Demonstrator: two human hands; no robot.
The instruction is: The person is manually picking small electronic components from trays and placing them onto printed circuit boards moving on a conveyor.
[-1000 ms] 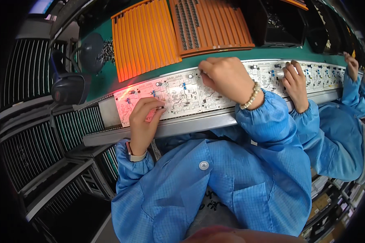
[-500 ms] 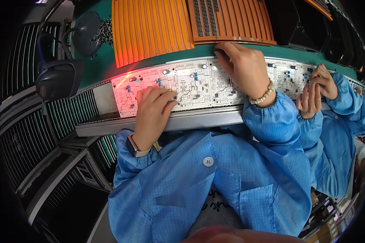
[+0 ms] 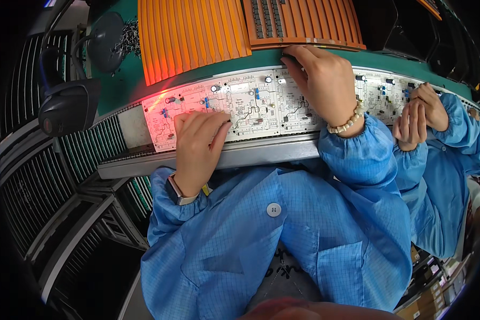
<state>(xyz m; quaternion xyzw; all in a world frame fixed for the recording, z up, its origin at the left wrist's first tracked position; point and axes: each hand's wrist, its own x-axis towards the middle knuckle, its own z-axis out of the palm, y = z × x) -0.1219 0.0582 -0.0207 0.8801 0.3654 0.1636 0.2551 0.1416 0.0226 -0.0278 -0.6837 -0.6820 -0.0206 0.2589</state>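
Observation:
A white circuit board (image 3: 245, 88) in joined sections lies along the metal rail, carrying blue, black and silver electronic components. Over its left part my left hand (image 3: 198, 137) is closed in a pinch, a small black component (image 3: 229, 121) between thumb and forefinger. My right hand (image 3: 328, 80) reaches across the board to the green table strip, just below the brown-orange ribbed tray (image 3: 306, 24). Its thumb and forefinger are pinched, with something dark and tiny at the tips that I cannot make out. Short rows of black chips (image 3: 268, 18) sit in that tray's left grooves.
A brighter orange ribbed tray (image 3: 192, 37) stands left of it. Farther left are a dark scanner (image 3: 69, 106) casting red light, and a dish (image 3: 105, 42) with loose metal parts. Racks of boards (image 3: 93, 141) fill the left side. A co-worker's hands (image 3: 418, 117) are at the board's right end.
The view has shifted slightly, so the trays and board sit a little higher and more to the left. My left fingertips have closed around a small black component. My right hand stays near the tray's edge.

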